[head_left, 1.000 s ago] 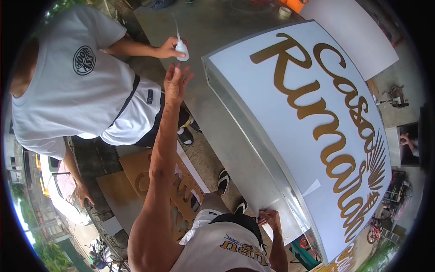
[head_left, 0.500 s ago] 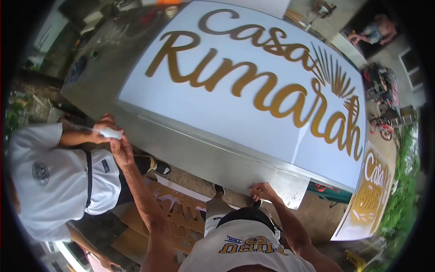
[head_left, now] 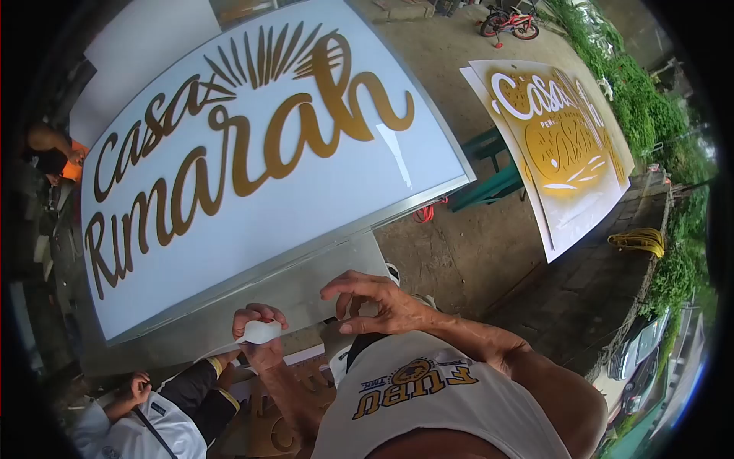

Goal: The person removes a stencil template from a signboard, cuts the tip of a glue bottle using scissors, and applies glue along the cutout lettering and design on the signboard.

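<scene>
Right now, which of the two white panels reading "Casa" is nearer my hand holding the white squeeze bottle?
The panel with gold "Casa Rimarah" lettering is nearer your left hand; the other panel has white "Casa" lettering.

An open-air sign-making workshop or yard is suggested by the large lettered sign panel [head_left: 260, 200] laid over a metal worktop [head_left: 358, 256] and by the gold-stained lettered sheet [head_left: 569, 164] set nearby. The outdoor setting is shown by bare concrete ground [head_left: 451, 252], a small red bicycle [head_left: 511, 25], greenery [head_left: 650, 107] and cars [head_left: 638, 359], though whether any part is roofed cannot be told from the dark, warped edges.
</scene>
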A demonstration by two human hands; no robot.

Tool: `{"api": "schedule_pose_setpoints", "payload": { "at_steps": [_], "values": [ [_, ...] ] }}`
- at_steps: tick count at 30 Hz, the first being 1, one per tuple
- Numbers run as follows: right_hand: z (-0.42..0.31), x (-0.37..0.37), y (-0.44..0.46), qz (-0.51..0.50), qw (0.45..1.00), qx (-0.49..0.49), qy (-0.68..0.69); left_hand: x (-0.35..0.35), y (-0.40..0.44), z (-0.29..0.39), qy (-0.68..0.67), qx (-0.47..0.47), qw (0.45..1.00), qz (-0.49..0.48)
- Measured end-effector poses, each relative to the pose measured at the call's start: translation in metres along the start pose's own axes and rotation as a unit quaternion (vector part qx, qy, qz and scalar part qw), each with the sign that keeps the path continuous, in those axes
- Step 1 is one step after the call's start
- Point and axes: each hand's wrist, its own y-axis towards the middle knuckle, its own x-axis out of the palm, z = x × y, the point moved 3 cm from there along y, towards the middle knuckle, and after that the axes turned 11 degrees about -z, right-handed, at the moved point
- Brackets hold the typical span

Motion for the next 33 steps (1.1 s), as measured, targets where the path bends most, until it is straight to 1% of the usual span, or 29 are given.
{"api": "schedule_pose_setpoints", "payload": {
  "at_steps": [2, 3, 5, 6, 7, 9, 10, 11, 12, 13, 15, 16, 18, 19, 21, 22, 23, 24, 25, 26, 27, 28, 29, 31, 33],
  "values": [
    [-0.022, -0.032, -0.034, 0.084, 0.995, -0.049, -0.007, 0.072, 0.029, -0.038, 0.01, -0.028, 0.999, -0.031],
    [-0.024, -0.042, -0.05, 0.096, 0.994, -0.051, -0.006, 0.105, 0.041, -0.055, 0.019, -0.039, 0.998, -0.054],
    [-0.028, -0.065, -0.084, 0.219, 0.972, -0.087, 0.001, 0.151, 0.058, -0.096, 0.044, -0.063, 0.994, -0.079],
    [-0.028, -0.075, -0.1, 0.275, 0.955, -0.083, -0.078, 0.179, 0.068, -0.112, 0.058, -0.055, 0.992, -0.094],
    [-0.027, -0.084, -0.117, 0.329, 0.933, -0.068, -0.126, 0.205, 0.074, -0.127, 0.072, -0.052, 0.99, -0.107],
    [-0.023, -0.101, -0.139, 0.43, 0.882, -0.056, -0.187, 0.248, 0.084, -0.157, 0.095, -0.045, 0.986, -0.128],
    [-0.022, -0.105, -0.148, 0.487, 0.862, -0.059, -0.127, 0.261, 0.089, -0.174, 0.086, -0.043, 0.986, -0.133],
    [-0.024, -0.112, -0.157, 0.49, 0.859, -0.057, -0.136, 0.272, 0.091, -0.194, 0.122, -0.025, 0.982, -0.141],
    [-0.024, -0.121, -0.167, 0.519, 0.843, -0.047, -0.133, 0.285, 0.095, -0.207, 0.159, -0.01, 0.975, -0.153],
    [-0.024, -0.131, -0.179, 0.549, 0.825, -0.039, -0.127, 0.298, 0.098, -0.217, 0.153, -0.011, 0.975, -0.163],
    [-0.025, -0.154, -0.2, 0.564, 0.815, -0.022, -0.131, 0.326, 0.104, -0.235, 0.241, 0.043, 0.954, -0.171],
    [-0.026, -0.167, -0.211, 0.568, 0.814, -0.01, -0.12, 0.338, 0.107, -0.245, 0.239, 0.039, 0.953, -0.183],
    [-0.024, -0.195, -0.234, 0.575, 0.811, 0.0, -0.108, 0.364, 0.118, -0.265, 0.319, 0.092, 0.923, -0.197],
    [-0.023, -0.21, -0.245, 0.577, 0.81, -0.003, -0.104, 0.377, 0.124, -0.28, 0.318, 0.091, 0.922, -0.202],
    [-0.017, -0.243, -0.269, 0.578, 0.81, -0.005, -0.102, 0.405, 0.135, -0.31, 0.358, 0.146, 0.903, -0.186],
    [-0.017, -0.263, -0.281, 0.576, 0.806, -0.01, -0.136, 0.423, 0.141, -0.325, 0.358, 0.149, 0.903, -0.184],
    [-0.019, -0.287, -0.292, 0.576, 0.799, -0.02, -0.172, 0.442, 0.151, -0.34, 0.361, 0.17, 0.898, -0.183],
    [-0.024, -0.305, -0.304, 0.58, 0.794, 0.006, -0.181, 0.459, 0.153, -0.353, 0.367, 0.179, 0.894, -0.181],
    [-0.022, -0.315, -0.321, 0.575, 0.8, 0.02, -0.172, 0.474, 0.15, -0.366, 0.373, 0.163, 0.896, -0.175],
    [-0.022, -0.328, -0.335, 0.586, 0.799, 0.012, -0.133, 0.489, 0.155, -0.379, 0.367, 0.166, 0.893, -0.198],
    [-0.024, -0.35, -0.343, 0.592, 0.799, -0.011, -0.104, 0.505, 0.171, -0.391, 0.361, 0.188, 0.887, -0.219],
    [-0.032, -0.363, -0.353, 0.597, 0.794, 0.006, -0.11, 0.522, 0.181, -0.396, 0.345, 0.19, 0.884, -0.252],
    [-0.043, -0.373, -0.359, 0.596, 0.797, -0.037, -0.088, 0.532, 0.188, -0.407, 0.318, 0.172, 0.887, -0.286],
    [-0.06, -0.396, -0.374, 0.606, 0.794, -0.026, -0.043, 0.55, 0.21, -0.42, 0.307, 0.149, 0.867, -0.363],
    [-0.055, -0.422, -0.387, 0.621, 0.778, -0.031, -0.087, 0.56, 0.234, -0.435, 0.211, 0.06, 0.9, -0.377]
  ]
}}
